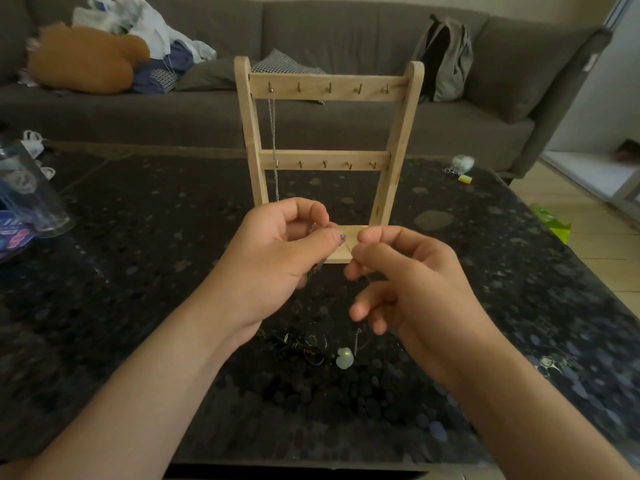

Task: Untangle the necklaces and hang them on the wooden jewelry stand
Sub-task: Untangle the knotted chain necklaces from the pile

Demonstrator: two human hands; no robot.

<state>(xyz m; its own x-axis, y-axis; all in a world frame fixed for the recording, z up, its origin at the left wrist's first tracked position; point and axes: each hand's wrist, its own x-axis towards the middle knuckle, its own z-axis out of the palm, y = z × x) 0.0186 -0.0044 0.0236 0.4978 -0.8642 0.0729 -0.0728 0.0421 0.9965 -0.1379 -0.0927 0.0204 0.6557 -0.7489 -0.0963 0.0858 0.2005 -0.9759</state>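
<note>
Stand (398, 140): upright on the table (138, 237), with two rails of hooks (329, 87). It is my landmark for every entry below.
Hung chain (273, 143): on the stand's far-left top hook, dropping straight past the lower rail. I cannot tell whether it touches the lower hook there.
Held necklace (342, 238): in the air just in front of the stand's base, strung between both hands. It is very fine, and only its small beaded end shows plainly.
Left hand (277, 244): front-left of the stand's base. Grip closed to a thumb-and-forefinger pinch on the held necklace.
Right hand (398, 275): front-right of the stand's base. Grip likewise pinched on the same strand; lower fingers loose and spread.
Tangle (304, 346): on the table well in front of the stand, below my wrists. Dark cords, fine chains, a pale pendant (344, 358).
Step in hand: as I judge it, freeing and straightening this one strand before hooking it.
Method: I would keep the two pinches close together and the strand slack, so a knot loosens rather than tightens. I would check that the trailing end hangs clear of the tangle before raising it.
Placement: I would pick a top hook right of the hung chain, so the two never cross, and lower the loop on from above.
Caution: a snagged pull could tip the stand or drag the tangle.
</note>
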